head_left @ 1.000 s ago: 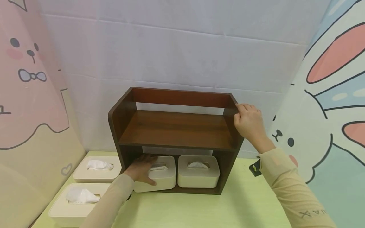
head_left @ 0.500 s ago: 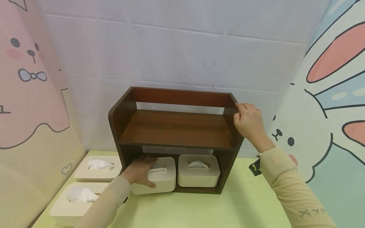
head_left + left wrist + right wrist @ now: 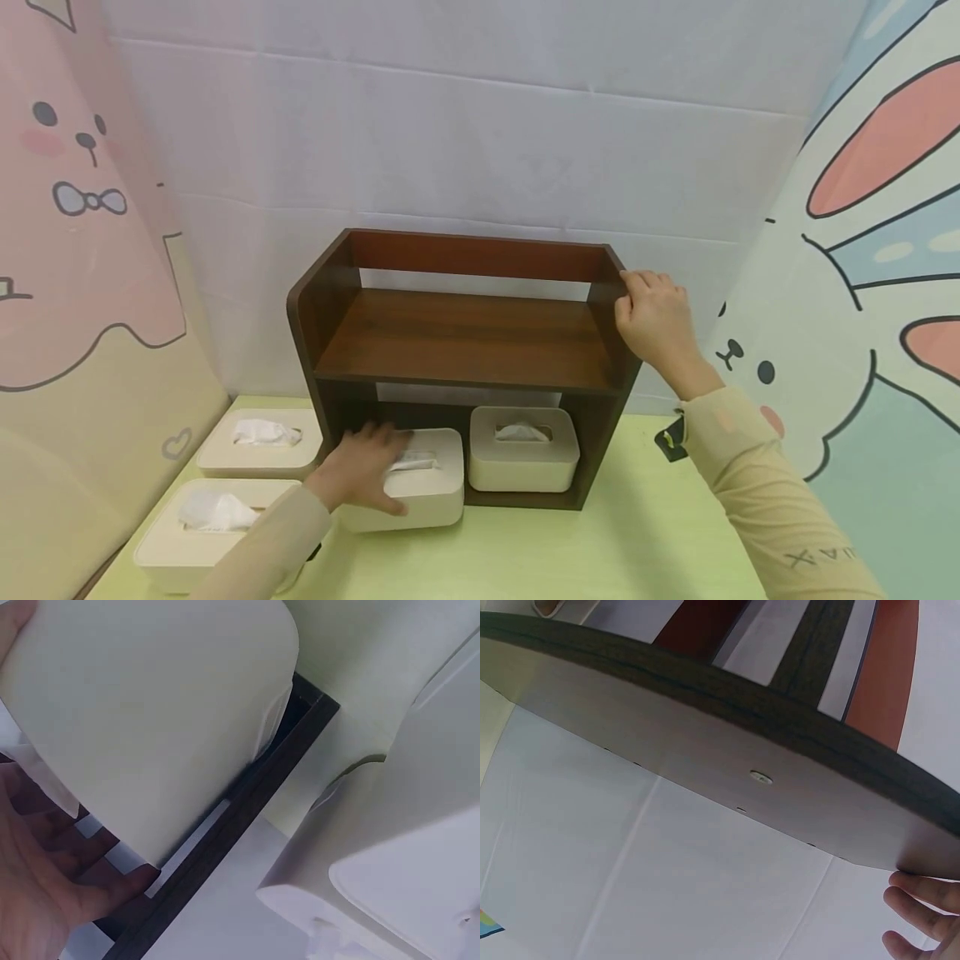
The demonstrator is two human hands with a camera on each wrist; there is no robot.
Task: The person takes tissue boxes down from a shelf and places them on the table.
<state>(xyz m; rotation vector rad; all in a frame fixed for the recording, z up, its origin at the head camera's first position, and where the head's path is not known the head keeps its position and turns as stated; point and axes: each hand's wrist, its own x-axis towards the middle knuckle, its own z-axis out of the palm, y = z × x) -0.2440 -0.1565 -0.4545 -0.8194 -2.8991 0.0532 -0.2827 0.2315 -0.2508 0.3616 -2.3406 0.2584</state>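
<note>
My left hand holds the left cream tissue box across its left end, thumb toward the front and fingers toward the back. The box sits askew, its front jutting out of the lower shelf onto the table. In the left wrist view its smooth wall lies between thumb and fingers. A dark brown two-tier desk shelf stands behind. At its upper right side panel, my right hand grips the edge; in the right wrist view fingertips meet the panel's rim.
Another tissue box stands in the right of the lower shelf. Left of the shelf are two more boxes, one behind and one in front. Printed cloth walls enclose the light green table. A small black object lies right.
My left hand has drawn the left tissue box forward and slightly left, out of the lower shelf. The right hand has stayed on the side panel.
</note>
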